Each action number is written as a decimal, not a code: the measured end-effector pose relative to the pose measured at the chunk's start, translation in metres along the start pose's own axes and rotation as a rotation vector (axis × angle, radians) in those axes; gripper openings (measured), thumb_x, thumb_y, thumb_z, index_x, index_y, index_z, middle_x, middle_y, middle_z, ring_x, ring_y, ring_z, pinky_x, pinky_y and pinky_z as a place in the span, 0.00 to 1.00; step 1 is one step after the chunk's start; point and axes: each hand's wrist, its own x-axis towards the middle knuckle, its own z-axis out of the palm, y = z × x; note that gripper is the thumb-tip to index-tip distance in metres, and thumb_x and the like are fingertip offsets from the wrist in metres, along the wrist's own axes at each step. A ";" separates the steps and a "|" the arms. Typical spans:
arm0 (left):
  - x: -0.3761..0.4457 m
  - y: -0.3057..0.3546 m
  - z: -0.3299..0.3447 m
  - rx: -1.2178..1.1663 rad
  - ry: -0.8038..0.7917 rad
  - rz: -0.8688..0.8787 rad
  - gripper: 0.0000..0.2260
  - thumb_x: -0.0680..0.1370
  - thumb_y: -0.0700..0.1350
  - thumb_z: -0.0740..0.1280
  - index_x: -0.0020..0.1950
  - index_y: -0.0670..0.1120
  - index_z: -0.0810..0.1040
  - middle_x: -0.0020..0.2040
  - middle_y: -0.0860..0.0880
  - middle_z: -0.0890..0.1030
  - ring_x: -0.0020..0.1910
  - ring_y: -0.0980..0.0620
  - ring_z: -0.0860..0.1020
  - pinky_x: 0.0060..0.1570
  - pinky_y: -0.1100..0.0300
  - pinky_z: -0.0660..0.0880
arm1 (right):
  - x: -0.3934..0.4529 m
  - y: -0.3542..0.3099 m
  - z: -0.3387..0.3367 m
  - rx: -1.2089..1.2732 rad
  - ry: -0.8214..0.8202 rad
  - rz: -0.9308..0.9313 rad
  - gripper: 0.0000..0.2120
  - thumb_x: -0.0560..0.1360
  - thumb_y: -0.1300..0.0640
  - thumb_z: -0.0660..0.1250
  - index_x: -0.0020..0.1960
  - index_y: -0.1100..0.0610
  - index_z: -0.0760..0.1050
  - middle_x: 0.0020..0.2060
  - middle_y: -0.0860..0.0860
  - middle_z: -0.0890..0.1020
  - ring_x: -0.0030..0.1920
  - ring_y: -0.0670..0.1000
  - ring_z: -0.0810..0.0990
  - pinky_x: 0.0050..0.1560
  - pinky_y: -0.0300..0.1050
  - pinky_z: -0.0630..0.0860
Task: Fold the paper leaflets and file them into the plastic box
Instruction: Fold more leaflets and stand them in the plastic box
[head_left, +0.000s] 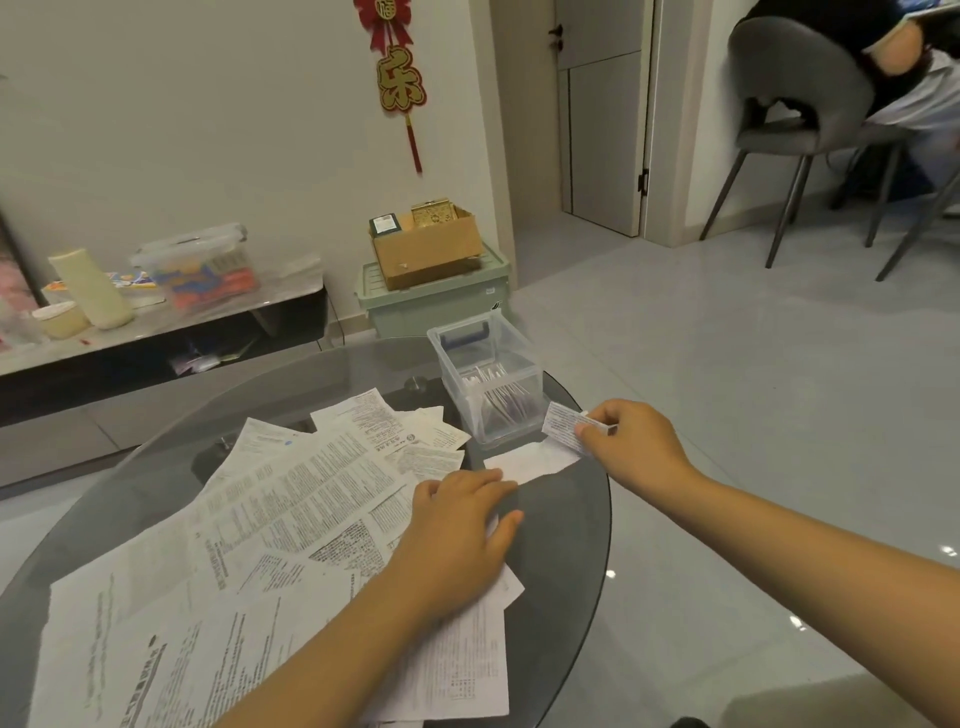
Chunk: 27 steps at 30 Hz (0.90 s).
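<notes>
Head view looks down on a round glass table (571, 545) where a long strip of leaflet (524, 465) lies near the right edge, just in front of the clear plastic box (488, 379). The right hand (634, 441) pinches the far end of that strip between thumb and fingertips and has it lifted and turned back over itself, printed side up, beside the box's near corner. The left hand (457, 530) lies with fingers straight and flat, pressing the near end of the strip and the sheets under it, gripping nothing. A loose heap of unfolded leaflets (291, 519) covers the left and near part of the table, so most of the job seems to remain; the box already holds some folded papers standing on edge. To fold well here, the lifted end should probably be brought down square over the pinned end, edges matched before any crease is pressed, with the left palm keeping the strip from sliding on the slick glass. Then a fingertip run along the fold would set it. The packet must end up narrow enough to slot upright among the ones in the box.
</notes>
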 end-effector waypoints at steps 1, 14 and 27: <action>0.000 0.000 0.000 -0.026 0.005 -0.001 0.18 0.81 0.55 0.55 0.70 0.57 0.68 0.72 0.59 0.65 0.71 0.61 0.59 0.70 0.58 0.47 | -0.001 -0.002 -0.002 0.029 0.024 -0.018 0.06 0.76 0.57 0.64 0.44 0.59 0.76 0.44 0.54 0.80 0.42 0.51 0.77 0.34 0.37 0.69; -0.002 0.003 -0.006 -0.509 0.081 -0.153 0.24 0.81 0.48 0.58 0.75 0.57 0.52 0.58 0.57 0.76 0.53 0.59 0.75 0.52 0.67 0.66 | -0.020 -0.021 0.013 0.361 -0.272 0.012 0.04 0.80 0.59 0.58 0.51 0.58 0.70 0.54 0.52 0.78 0.44 0.47 0.83 0.42 0.41 0.81; 0.001 -0.005 -0.009 -0.216 0.015 -0.008 0.14 0.81 0.48 0.58 0.64 0.48 0.75 0.63 0.55 0.72 0.59 0.58 0.72 0.62 0.64 0.67 | 0.007 -0.029 0.025 0.002 -0.335 -0.015 0.04 0.77 0.62 0.64 0.51 0.57 0.76 0.47 0.55 0.82 0.33 0.48 0.81 0.24 0.28 0.68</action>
